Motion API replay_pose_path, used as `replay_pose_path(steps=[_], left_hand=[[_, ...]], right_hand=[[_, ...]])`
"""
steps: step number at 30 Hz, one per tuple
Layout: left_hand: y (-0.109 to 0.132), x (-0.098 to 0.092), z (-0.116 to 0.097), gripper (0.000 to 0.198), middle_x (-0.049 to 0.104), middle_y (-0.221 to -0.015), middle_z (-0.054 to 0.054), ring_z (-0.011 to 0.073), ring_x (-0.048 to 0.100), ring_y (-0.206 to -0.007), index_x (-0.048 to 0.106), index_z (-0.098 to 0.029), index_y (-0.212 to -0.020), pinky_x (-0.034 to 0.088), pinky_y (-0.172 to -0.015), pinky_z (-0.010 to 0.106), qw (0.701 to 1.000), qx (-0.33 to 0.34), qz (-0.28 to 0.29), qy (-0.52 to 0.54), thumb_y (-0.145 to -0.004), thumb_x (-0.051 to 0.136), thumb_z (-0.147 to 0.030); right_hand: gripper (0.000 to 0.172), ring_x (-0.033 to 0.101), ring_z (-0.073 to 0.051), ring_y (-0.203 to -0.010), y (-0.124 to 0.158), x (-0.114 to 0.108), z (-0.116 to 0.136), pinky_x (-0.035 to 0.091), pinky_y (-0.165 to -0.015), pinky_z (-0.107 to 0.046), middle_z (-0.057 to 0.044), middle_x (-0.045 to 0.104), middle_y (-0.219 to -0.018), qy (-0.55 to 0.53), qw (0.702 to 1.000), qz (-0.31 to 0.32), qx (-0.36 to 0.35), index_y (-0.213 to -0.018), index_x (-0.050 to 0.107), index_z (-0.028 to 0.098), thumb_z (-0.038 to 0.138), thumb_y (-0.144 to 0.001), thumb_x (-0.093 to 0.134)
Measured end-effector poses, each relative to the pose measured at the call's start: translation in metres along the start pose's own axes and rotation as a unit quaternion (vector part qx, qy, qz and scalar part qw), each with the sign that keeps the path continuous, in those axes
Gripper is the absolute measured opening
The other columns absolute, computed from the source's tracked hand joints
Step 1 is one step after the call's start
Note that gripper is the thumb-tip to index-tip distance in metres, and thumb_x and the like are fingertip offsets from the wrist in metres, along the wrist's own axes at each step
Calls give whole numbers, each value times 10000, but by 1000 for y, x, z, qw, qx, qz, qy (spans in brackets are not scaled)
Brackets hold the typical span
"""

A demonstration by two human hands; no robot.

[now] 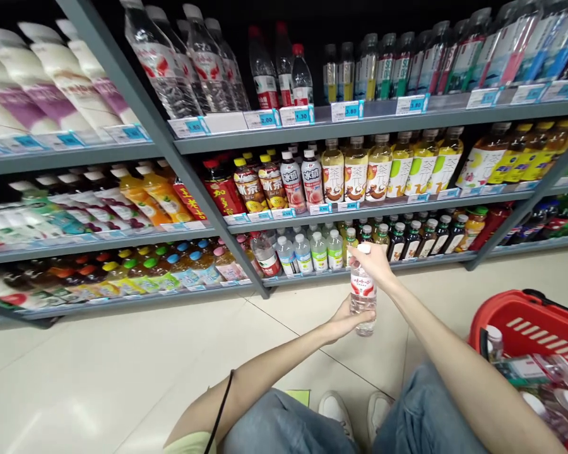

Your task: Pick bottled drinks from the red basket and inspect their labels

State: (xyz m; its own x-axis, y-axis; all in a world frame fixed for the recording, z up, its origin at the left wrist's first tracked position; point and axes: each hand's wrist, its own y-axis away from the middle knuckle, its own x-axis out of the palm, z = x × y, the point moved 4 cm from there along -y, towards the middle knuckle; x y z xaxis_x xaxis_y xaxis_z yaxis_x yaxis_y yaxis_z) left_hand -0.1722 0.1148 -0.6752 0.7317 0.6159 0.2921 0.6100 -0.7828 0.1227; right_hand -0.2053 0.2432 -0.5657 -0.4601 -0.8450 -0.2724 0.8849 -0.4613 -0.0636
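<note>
A clear water bottle (362, 289) with a red and white label and a white cap is held upright in front of the lowest shelf. My left hand (348, 320) is wrapped round its lower part from the left. At the top, my right hand (373, 260) grips the bottle around the neck and cap. Behind it on the bottom shelf stand small green-labelled bottles (334, 250) and dark bottles (411, 239).
A red shopping basket (525, 315) with several bottles in it stands on the floor at the right. Grey shelves (350, 118) full of drinks span the view, with price tags (348, 111) along their edges. White shoes (335, 410) rest on the tiled floor (170, 353) below.
</note>
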Motion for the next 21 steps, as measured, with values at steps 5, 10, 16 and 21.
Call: replay_pose_path(steps=[5, 10, 16, 21], left_hand=[[1, -11, 9, 715, 658, -982, 54, 152, 628, -790, 510, -198, -1172, 518, -710, 300, 997, -28, -62, -39, -629, 916, -424], [12, -7, 21, 681, 662, -913, 42, 165, 615, -751, 553, -188, -1094, 493, -613, 276, 995, -59, -70, -51, -572, 942, -388], [16, 16, 27, 607, 683, -928, 55, 202, 647, -796, 607, -180, -1053, 533, -706, 343, 997, -59, -43, -27, -592, 932, -404], [15, 26, 21, 603, 684, -920, 46, 181, 644, -837, 610, -172, -1042, 511, -848, 359, 999, -43, -26, -13, -574, 950, -343]], right_hand=[[212, 656, -175, -554, -2, -2, 7, 464, -592, -253, -7, 670, -514, 23, 1000, -17, -10, -590, 560, 211, 326, -756, 625], [305, 551, -146, -401, -2, -2, 9, 423, -523, -249, 39, 534, -373, 26, 999, -5, -18, -540, 470, 225, 367, -771, 608], [307, 573, -148, -389, -6, -8, 4, 424, -483, -249, 40, 583, -442, 11, 1000, 4, -20, -564, 472, 228, 393, -759, 644], [270, 583, -154, -419, -9, -17, 5, 462, -543, -265, 41, 554, -423, 96, 993, -36, -51, -553, 461, 238, 318, -765, 608]])
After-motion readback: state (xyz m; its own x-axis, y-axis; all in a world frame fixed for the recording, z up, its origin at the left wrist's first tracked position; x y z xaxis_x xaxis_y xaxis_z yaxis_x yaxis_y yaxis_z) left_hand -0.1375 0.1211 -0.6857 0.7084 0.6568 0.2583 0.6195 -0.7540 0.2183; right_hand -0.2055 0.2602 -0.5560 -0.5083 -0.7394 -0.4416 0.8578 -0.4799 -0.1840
